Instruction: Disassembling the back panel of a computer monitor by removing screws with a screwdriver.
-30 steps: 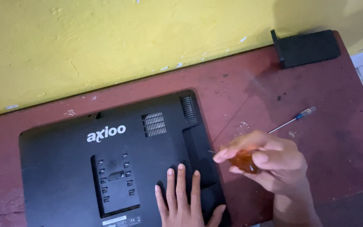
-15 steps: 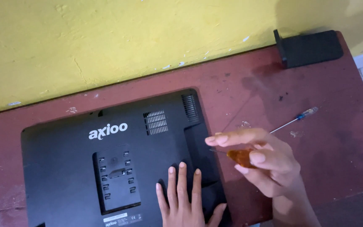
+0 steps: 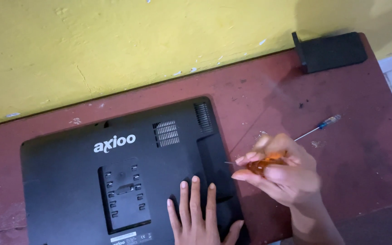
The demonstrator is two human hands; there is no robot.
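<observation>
A black plastic monitor (image 3: pixel 123 177) lies face down, its back panel up, on a worn reddish-brown wooden table (image 3: pixel 350 149) that stands against a yellow painted wall (image 3: pixel 114 41). The person's left hand (image 3: pixel 198 218) rests flat on the monitor's back near its lower right corner, fingers spread. The right hand (image 3: pixel 280 170) is curled around the amber translucent handle of a screwdriver (image 3: pixel 262 164), whose thin tip points at the monitor's right edge. A small blue-handled screwdriver (image 3: pixel 318 127) lies on the table just beyond that hand. A black rectangular stand piece (image 3: pixel 332 51) sits at the table's far right corner.
</observation>
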